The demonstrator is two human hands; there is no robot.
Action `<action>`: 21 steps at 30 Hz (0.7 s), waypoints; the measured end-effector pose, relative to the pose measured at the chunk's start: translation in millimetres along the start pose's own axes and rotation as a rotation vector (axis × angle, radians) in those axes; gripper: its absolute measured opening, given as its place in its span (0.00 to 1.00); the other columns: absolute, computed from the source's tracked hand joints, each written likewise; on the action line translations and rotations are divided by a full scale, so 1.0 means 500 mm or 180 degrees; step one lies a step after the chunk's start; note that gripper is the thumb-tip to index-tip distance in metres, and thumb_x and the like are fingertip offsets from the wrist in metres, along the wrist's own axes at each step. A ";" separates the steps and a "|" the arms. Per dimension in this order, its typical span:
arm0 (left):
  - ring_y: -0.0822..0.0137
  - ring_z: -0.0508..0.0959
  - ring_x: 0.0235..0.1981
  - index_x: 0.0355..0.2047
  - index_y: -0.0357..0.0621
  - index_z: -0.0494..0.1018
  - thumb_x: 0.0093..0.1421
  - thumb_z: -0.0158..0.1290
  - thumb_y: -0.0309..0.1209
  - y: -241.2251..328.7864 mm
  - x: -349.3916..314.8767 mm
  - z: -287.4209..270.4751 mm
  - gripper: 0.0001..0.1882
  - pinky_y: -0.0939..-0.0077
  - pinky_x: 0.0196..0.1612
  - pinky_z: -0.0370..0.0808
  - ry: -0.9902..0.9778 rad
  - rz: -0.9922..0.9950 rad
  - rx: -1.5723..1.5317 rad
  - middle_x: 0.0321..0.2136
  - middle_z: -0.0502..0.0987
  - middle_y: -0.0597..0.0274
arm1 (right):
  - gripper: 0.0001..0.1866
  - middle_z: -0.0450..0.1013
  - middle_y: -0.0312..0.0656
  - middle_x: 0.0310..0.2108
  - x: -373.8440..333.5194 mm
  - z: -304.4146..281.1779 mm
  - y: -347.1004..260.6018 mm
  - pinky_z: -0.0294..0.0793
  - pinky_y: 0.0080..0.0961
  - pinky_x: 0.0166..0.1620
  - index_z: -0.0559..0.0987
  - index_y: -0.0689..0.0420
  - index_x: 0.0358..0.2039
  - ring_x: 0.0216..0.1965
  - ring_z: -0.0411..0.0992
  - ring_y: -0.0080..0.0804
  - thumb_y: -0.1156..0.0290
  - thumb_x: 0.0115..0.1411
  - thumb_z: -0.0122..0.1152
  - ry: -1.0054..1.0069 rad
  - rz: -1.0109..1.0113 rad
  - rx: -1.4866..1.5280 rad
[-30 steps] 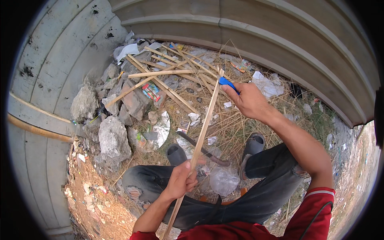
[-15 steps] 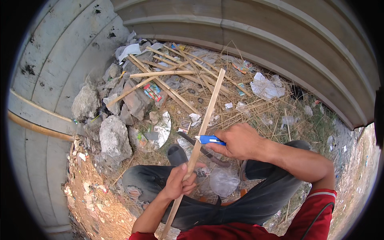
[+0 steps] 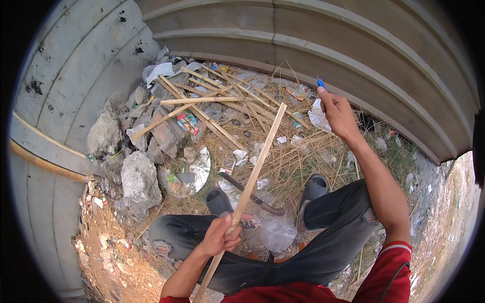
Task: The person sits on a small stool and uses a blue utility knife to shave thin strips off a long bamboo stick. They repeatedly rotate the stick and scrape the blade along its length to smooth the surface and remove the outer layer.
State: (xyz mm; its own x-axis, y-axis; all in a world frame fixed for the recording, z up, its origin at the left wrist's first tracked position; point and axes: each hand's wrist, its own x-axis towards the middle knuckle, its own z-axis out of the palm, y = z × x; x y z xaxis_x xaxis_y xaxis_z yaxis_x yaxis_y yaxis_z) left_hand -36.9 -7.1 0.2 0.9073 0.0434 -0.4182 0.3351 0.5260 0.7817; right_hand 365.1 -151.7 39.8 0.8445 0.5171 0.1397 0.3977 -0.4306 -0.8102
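My left hand (image 3: 221, 235) is closed around the lower part of a long, pale wooden strip (image 3: 257, 171), which slants up and away over my lap. Stretched out far to the right, my right hand (image 3: 339, 115) grips a blue utility knife (image 3: 321, 84). Only the knife's front end shows past the fingers, well clear of the strip's far end. Beneath the strip, between my feet, lies a curved dark blade with a brown handle (image 3: 272, 208).
Several similar wooden strips (image 3: 212, 99) lie crossed in a pile ahead. Grey rocks (image 3: 140, 178) are heaped at left. Corrugated metal sheets (image 3: 343, 45) stand close behind the pile and at left. A clear plastic bag (image 3: 278, 233) sits between my legs, amid dry grass and litter.
My right hand has swung forward and right with the utility knife, off the strip. My left hand still holds the strip in nearly the same place.
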 end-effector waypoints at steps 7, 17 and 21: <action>0.80 0.52 0.10 0.61 0.29 0.63 0.76 0.29 0.52 0.004 0.010 0.008 0.35 0.81 0.14 0.52 -0.0111 -0.0055 0.0125 0.14 0.51 0.75 | 0.27 0.60 0.31 0.15 -0.103 0.088 -0.098 0.60 0.28 0.25 0.75 0.60 0.24 0.21 0.59 0.20 0.46 0.64 0.63 -0.0973 0.0172 0.0726; 0.80 0.53 0.10 0.62 0.29 0.62 0.77 0.28 0.49 0.013 0.015 -0.003 0.33 0.82 0.14 0.54 0.0076 -0.0095 -0.0360 0.14 0.52 0.75 | 0.28 0.74 0.49 0.19 -0.201 0.125 -0.139 0.75 0.43 0.32 0.81 0.60 0.31 0.23 0.75 0.47 0.43 0.64 0.58 -0.1880 -0.0900 -0.0444; 0.80 0.52 0.10 0.61 0.28 0.63 0.77 0.28 0.50 0.019 0.017 -0.003 0.33 0.82 0.14 0.54 0.0090 -0.0047 -0.0321 0.14 0.52 0.75 | 0.29 0.75 0.54 0.18 -0.203 0.114 -0.136 0.76 0.51 0.32 0.83 0.58 0.33 0.24 0.76 0.58 0.41 0.67 0.51 -0.1813 -0.1117 -0.0950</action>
State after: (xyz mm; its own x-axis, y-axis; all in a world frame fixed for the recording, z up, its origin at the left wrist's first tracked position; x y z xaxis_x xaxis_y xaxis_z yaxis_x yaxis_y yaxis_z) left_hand -26.5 -0.5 3.2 0.8944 0.0584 -0.4434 0.3198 0.6096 0.7254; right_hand 231.9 -132.5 48.4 0.3641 0.9311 -0.0212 0.7601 -0.3102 -0.5710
